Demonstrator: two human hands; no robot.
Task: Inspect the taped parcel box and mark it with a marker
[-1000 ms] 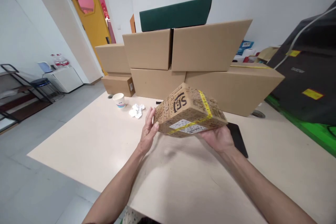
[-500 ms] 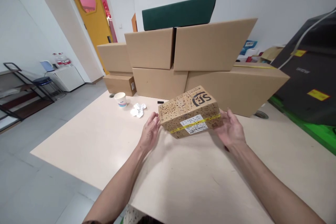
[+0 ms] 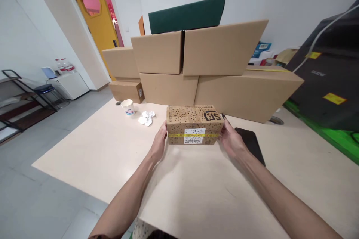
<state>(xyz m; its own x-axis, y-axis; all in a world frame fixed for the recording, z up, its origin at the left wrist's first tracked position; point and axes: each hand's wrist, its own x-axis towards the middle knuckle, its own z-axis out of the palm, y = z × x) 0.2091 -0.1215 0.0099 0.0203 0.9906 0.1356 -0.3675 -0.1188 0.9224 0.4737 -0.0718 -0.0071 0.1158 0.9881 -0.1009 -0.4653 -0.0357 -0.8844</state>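
Note:
A small cardboard box [image 3: 176, 120] printed with dark flecks, with yellow tape and a white label across its front, sits level between my hands, apparently on the table. My left hand [image 3: 159, 140] presses against its left end, fingers partly hidden behind the box. At the right end, my right hand [image 3: 233, 142] holds it with the fingers wrapped round the side. Just right of that hand, partly behind my forearm, lies a flat black object [image 3: 251, 142] like a tablet. A small dark thing pokes out by the right fingertips; I cannot make out its kind.
Large plain cartons [image 3: 224, 50] are stacked along the back of the table [image 3: 92, 149], topped by a dark green box [image 3: 186, 15]. A paper cup [image 3: 128, 107] and crumpled white tissue [image 3: 147, 118] stand to the left. Black equipment [image 3: 331, 71] is on the right.
The small box has come down, moved slightly left and turned from tilted to level, both hands staying at its ends. The flat black object beside my right hand has come into view.

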